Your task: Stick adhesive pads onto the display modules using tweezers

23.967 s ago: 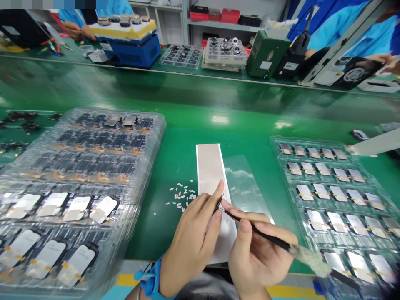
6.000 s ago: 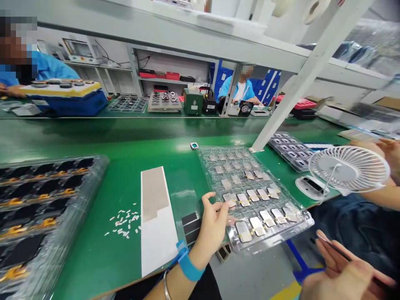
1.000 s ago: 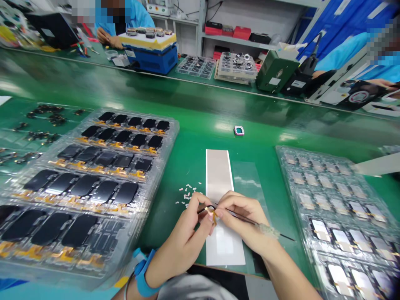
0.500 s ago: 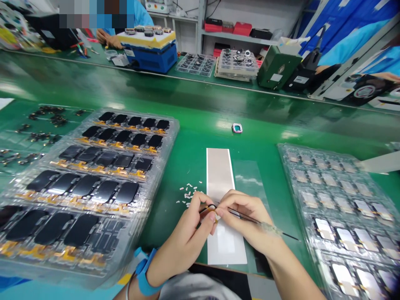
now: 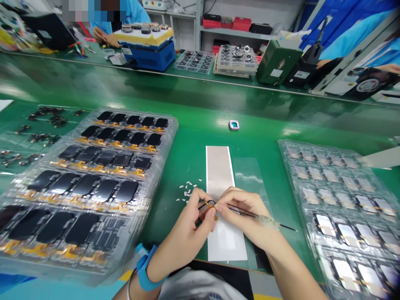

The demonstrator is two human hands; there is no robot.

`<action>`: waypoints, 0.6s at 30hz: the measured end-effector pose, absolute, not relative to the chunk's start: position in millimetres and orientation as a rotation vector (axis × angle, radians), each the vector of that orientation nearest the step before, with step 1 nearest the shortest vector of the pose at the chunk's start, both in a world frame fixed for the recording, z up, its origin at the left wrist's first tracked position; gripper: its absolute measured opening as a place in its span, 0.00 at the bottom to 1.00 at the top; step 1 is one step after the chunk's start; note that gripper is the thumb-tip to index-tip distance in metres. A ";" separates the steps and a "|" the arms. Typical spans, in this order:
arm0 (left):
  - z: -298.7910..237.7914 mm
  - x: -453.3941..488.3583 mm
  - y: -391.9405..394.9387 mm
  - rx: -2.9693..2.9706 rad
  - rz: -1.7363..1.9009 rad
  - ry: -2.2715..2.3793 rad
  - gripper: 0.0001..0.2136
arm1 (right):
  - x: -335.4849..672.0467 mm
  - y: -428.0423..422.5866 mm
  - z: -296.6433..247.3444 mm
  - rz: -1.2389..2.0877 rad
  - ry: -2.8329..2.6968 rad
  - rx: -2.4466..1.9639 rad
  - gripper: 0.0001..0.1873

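My left hand pinches a small black screen part with an orange flex tail, held just above the near end of a long white backing strip. My right hand is closed around thin black tweezers, and its fingertips meet the part's orange tail. A blue strap circles my left wrist. Small white peeled bits lie scattered on the green table just left of the strip.
A clear tray of black screens fills the left. A clear tray of silver-backed parts is at the right. A small pink-rimmed part lies beyond the strip. Across the bench are a blue box, stacked trays, a green device and co-workers in blue.
Both hands stay joined over the strip's near end. My fingers have shifted slightly on the small part; the view has drifted a little.
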State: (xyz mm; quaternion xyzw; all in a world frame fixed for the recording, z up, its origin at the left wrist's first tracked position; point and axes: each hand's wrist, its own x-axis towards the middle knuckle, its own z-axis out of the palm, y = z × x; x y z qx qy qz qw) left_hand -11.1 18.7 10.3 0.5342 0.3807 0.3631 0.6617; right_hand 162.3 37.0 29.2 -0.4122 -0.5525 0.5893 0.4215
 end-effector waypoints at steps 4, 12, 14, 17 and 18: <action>11.1 -10.3 18.8 1.212 0.825 0.865 0.06 | 163.1 37.7 28.2 1.496 -1.383 -1.021 0.06; 6.5 -9.9 16.3 1.154 0.844 0.870 0.07 | 163.8 38.9 28.2 1.541 -1.345 -1.051 0.10; 6.3 -9.9 16.1 1.163 0.840 0.878 0.07 | 163.9 39.1 27.7 1.550 -1.331 -1.060 0.11; 6.3 -9.9 16.2 1.163 0.829 0.870 0.08 | 164.3 39.3 27.0 1.562 -1.315 -1.066 0.11; 6.3 -10.0 16.3 1.161 0.828 0.866 0.08 | 164.5 39.3 26.8 1.566 -1.312 -1.068 0.11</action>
